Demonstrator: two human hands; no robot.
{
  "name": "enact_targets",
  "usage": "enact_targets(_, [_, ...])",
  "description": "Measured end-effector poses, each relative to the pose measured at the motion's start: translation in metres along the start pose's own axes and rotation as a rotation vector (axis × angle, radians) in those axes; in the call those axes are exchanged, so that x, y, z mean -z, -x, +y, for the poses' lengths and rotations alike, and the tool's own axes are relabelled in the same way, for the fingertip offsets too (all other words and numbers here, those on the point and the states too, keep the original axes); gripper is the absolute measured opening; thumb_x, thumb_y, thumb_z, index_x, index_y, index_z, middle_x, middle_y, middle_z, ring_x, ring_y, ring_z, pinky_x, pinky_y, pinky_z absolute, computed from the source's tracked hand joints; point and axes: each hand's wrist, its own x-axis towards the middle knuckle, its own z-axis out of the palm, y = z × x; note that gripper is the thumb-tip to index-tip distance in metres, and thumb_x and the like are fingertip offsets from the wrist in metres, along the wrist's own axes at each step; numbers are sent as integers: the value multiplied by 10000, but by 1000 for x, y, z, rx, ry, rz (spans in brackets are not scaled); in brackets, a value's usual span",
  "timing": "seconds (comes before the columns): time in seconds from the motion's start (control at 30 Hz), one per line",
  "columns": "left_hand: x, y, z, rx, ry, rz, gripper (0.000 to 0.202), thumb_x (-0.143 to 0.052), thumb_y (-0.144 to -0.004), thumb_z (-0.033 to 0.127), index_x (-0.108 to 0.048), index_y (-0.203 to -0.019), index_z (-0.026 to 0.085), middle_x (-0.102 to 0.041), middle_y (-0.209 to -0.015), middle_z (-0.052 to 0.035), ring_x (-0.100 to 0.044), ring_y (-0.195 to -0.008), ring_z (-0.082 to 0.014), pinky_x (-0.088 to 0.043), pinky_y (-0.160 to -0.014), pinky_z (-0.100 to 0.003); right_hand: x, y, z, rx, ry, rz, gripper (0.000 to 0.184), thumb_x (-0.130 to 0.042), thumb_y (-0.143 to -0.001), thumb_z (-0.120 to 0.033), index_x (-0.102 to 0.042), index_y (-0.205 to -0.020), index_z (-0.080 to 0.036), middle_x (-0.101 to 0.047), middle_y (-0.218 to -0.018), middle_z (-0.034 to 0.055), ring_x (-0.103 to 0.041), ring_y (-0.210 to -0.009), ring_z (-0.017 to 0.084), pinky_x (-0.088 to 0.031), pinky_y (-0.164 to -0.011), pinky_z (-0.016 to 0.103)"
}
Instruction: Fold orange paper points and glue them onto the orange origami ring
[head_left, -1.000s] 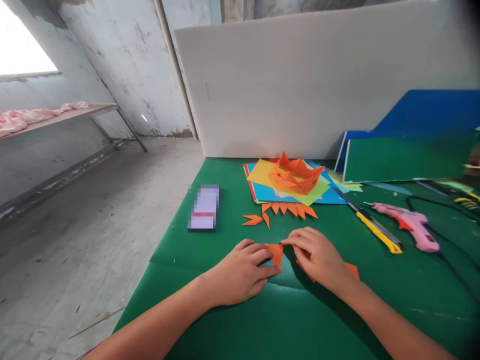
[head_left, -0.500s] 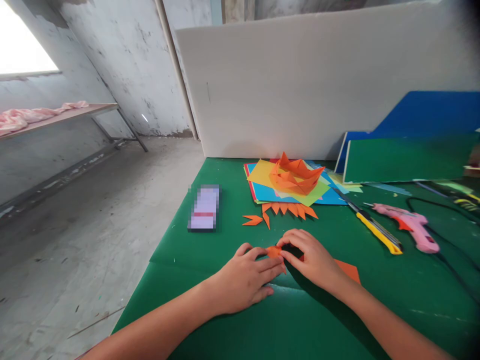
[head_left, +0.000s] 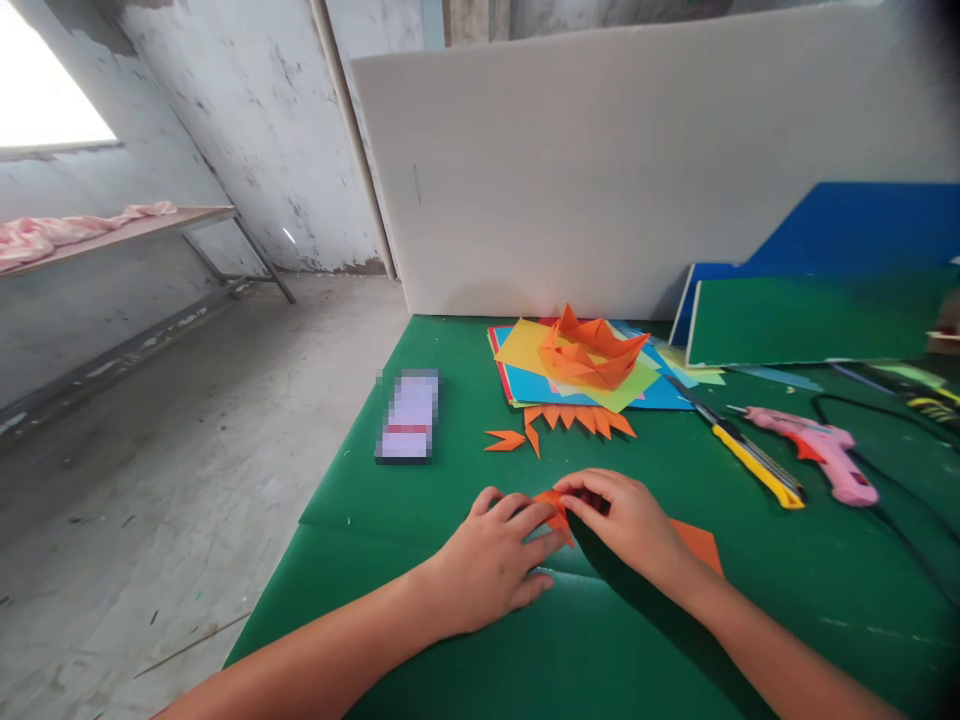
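Observation:
My left hand [head_left: 491,560] and my right hand [head_left: 626,520] meet over a small piece of orange paper [head_left: 556,508] on the green table [head_left: 450,640]. Both hands pinch it with curled fingers, the left from the left side, the right from above. A larger flat orange sheet [head_left: 697,543] lies under my right wrist. Beyond my hands several small orange folded points [head_left: 581,418] lie in a row, with one more [head_left: 504,439] apart to their left. A folded orange paper shape [head_left: 592,352] sits on a stack of coloured sheets [head_left: 525,385].
A yellow utility knife [head_left: 754,462] and a pink glue gun [head_left: 821,452] with a black cord lie at right. A blurred phone-sized item [head_left: 409,414] lies at left. A white board [head_left: 637,170] stands behind; blue and green boards [head_left: 817,310] lean at right. The table edge drops to a concrete floor at left.
My right hand has drawn in towards my left and lifted the orange piece's edge; the fingers of both hands now close on it. More of the flat orange sheet shows.

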Motion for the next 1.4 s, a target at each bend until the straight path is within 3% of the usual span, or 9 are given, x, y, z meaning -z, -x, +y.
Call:
enact_targets(0.27, [-4,1,0,39,-33,52,422,-498,-917,453,-479,-1311,303,-480,-1317,-97,-436,-1203,-269,-320,-983,-435,-1,2,-7,71,78,4,152,-532,-896,-226,-652,-803,-242,-677,-812,20,-618,-786,196,-482,-691,324])
enact_targets(0.77, [-7,2,-1,20,-43,29,415,-466,-928,457,-476,-1308,290,-484,-1312,-104,-419,-1207,-272,-358,-940,-417,4,2,-4,321,167,-84,258,-439,-971,-204,-660,-839,-210,-650,-822,44,-585,-789,188,-462,-700,325])
enact_targets(1.0, [-6,1,-1,40,-2,35,414,-515,-901,451,-504,-1286,299,-479,-1307,-83,-483,-1115,-248,-387,-927,-391,4,1,-2,330,163,-89,245,-447,-969,-199,-674,-879,-216,-655,-852,50,-588,-816,189,-466,-721,322])
enact_targets(1.4, [-7,1,-1,53,12,23,414,-482,-919,451,-490,-1307,309,-421,-1388,-91,-468,-1156,-255,-380,-964,-423,3,0,1,349,140,-82,223,-472,-960,-179,-674,-868,-196,-656,-883,49,-584,-838,189,-465,-739,317])
